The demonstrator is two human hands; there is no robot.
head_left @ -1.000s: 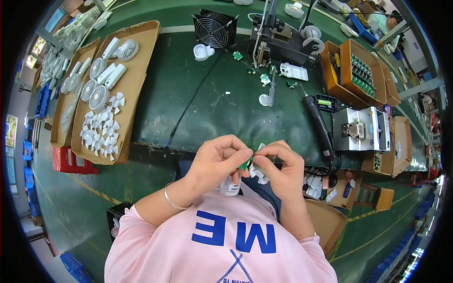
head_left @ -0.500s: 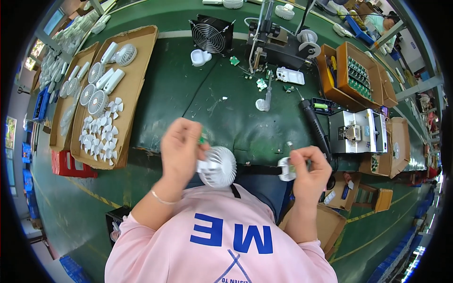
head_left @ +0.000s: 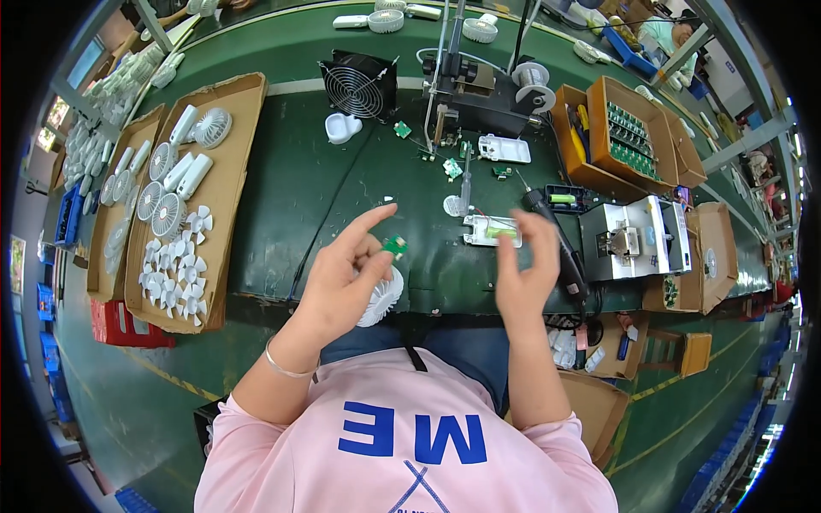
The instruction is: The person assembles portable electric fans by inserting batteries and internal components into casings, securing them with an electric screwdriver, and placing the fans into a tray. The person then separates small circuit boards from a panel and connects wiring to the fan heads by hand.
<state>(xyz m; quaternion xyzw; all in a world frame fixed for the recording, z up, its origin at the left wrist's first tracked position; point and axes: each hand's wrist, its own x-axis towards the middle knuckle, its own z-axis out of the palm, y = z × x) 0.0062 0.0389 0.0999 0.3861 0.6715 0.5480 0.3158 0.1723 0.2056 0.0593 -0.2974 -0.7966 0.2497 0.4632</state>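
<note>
My left hand [head_left: 342, 278] is closed round a white fan head [head_left: 382, 299], partly hidden under the fingers, at the near bench edge. Its index finger points forward. A small green circuit board [head_left: 395, 246] shows by the thumb and fingertips; whether it is pinched or attached to the fan is hidden. On the bench lies a white casing half [head_left: 481, 232] with a green battery in it. My right hand [head_left: 526, 265] is right beside the casing, fingers apart and slightly blurred, holding nothing visible.
A cardboard tray [head_left: 246, 171] at left carries fans and loose blades. A black cooling fan [head_left: 359, 84], a stand with a solder spool [head_left: 532, 85] and a soldering iron [head_left: 560, 248] surround the work area. A white machine [head_left: 637, 239] and boxes of boards [head_left: 633, 141] stand right.
The white casing has gone from my right hand onto the bench, and that hand has opened. My left hand has turned, its index finger now stretched forward, with the fan still held.
</note>
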